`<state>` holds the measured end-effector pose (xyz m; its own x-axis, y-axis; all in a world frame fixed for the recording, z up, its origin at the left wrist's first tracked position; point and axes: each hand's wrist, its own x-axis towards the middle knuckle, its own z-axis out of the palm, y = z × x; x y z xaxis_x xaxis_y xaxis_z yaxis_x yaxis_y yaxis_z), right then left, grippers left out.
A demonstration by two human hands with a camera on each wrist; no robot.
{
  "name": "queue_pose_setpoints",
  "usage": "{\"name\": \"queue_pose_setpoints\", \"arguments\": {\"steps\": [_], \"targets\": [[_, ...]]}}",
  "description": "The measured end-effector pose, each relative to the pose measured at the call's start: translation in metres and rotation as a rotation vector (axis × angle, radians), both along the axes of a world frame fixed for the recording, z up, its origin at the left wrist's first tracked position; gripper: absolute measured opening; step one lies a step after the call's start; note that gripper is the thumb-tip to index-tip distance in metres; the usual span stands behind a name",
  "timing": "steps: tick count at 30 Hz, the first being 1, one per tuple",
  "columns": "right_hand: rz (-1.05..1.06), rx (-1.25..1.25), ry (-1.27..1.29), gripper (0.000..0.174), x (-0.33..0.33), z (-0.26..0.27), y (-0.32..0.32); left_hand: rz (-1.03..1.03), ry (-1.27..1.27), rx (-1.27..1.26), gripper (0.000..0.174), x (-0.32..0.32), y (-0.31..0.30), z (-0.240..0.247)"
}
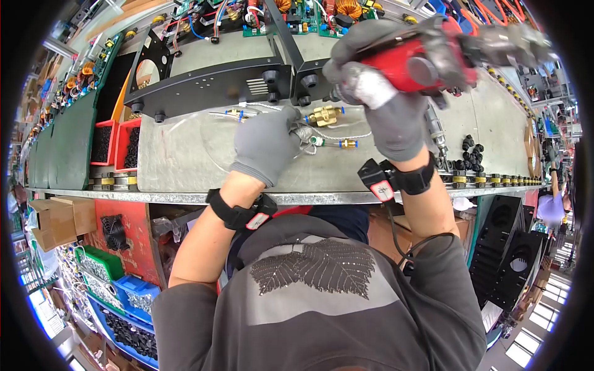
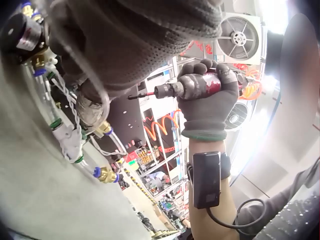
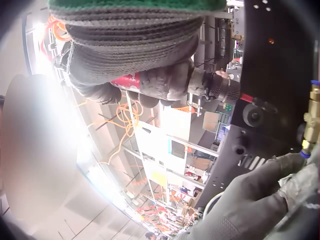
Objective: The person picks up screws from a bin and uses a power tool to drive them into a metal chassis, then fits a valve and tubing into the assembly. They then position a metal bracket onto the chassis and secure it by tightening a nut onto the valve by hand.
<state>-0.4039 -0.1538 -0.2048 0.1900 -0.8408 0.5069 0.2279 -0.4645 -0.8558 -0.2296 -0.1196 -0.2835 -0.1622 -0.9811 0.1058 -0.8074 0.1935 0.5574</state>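
Observation:
My gloved right hand (image 1: 396, 120) grips a red power screwdriver (image 1: 427, 62), held above the bench. In the left wrist view, its thin bit (image 2: 142, 95) points away from the fist, past a knurled chuck (image 2: 167, 90). On the bench, my gloved left hand (image 1: 266, 142) is among clear tubes and a white braided cord (image 1: 346, 134). Its fingertips are right beside a brass valve with blue ends (image 1: 325, 115); whether they pinch anything, I cannot tell. A smaller brass fitting (image 1: 348, 144) lies to the right. Behind the left hand stands a black metal chassis (image 1: 210, 89) with round feet.
Green circuit boards (image 1: 303, 26) with copper coils fill the back. Red bins (image 1: 128, 145) of small black parts stand at left, beside a dark green mat (image 1: 68, 145). Loose black feet (image 1: 472, 154) and a metal tool (image 1: 437, 133) lie at right.

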Motion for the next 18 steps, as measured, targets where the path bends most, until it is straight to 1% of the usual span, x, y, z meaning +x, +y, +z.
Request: {"name": "queue_pose_setpoints", "arguments": {"steps": [2, 3, 5, 6, 8, 9, 10, 12, 13, 14, 16, 18], "targets": [[-0.027, -0.025, 0.04, 0.03, 0.008, -0.013, -0.008, 0.005, -0.016, 0.096, 0.03, -0.003, 0.001, -0.001], [-0.019, -0.025, 0.039, 0.03, 0.01, -0.018, -0.008, 0.013, -0.016, 0.096, 0.03, -0.003, 0.002, 0.0], [0.009, 0.068, 0.044, 0.03, 0.012, -0.025, -0.007, -0.021, -0.006, 0.147, 0.03, -0.001, 0.003, 0.003], [0.017, 0.071, 0.045, 0.03, 0.014, -0.031, -0.005, -0.039, 0.001, 0.173, 0.03, 0.0, 0.003, 0.003], [-0.076, 0.162, 0.114, 0.028, 0.014, -0.045, -0.001, -0.013, 0.005, 0.143, 0.032, 0.004, 0.004, 0.003], [-0.124, 0.191, 0.099, 0.03, 0.013, -0.052, 0.002, 0.007, 0.009, 0.108, 0.034, 0.006, 0.004, 0.002], [-0.122, 0.192, 0.103, 0.03, 0.013, -0.057, 0.004, 0.008, 0.013, 0.109, 0.034, 0.009, 0.003, 0.0], [-0.229, 0.213, -0.131, 0.033, 0.013, -0.07, 0.008, -0.012, 0.007, 0.114, 0.038, 0.015, 0.001, -0.003], [-0.193, 0.265, -0.256, 0.036, 0.01, -0.084, 0.005, -0.012, 0.005, 0.121, 0.038, 0.014, 0.001, -0.003], [-0.274, 0.246, -0.263, 0.033, 0.009, -0.079, 0.008, -0.006, -0.031, 0.144, 0.037, 0.013, 0.001, 0.0], [-0.441, 0.326, -0.356, 0.033, 0.012, -0.08, 0.011, -0.009, -0.072, 0.17, 0.037, 0.012, 0.003, 0.0], [-0.458, 0.335, -0.404, 0.033, 0.008, -0.079, 0.01, -0.013, -0.075, 0.11, 0.036, 0.011, 0.004, -0.004]]}}
